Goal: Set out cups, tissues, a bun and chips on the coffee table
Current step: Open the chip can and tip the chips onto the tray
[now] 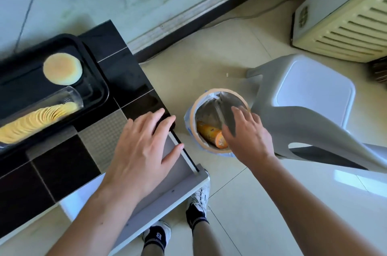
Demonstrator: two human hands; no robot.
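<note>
A round pale bun point(60, 69) lies in a black tray point(100, 86) on the black-tiled coffee table point(117, 46). Beside it in the tray, a stack of chips point(35, 121) lies in a clear plastic sleeve point(71, 96). My left hand point(144, 146) hovers flat over the table's near corner, fingers spread, holding nothing. My right hand point(245, 136) is over a small waste bin point(195, 109) on the floor, fingers apart. A blurred grey streak shows at its fingertips; I cannot tell what it is. An orange chip can point(211, 133) lies inside the bin.
A grey plastic stool point(314, 92) stands right of the bin, touching it. A cream vented appliance point(345, 21) sits at the far right. A white shelf edge point(167, 199) juts below the table corner, above my feet point(199, 203).
</note>
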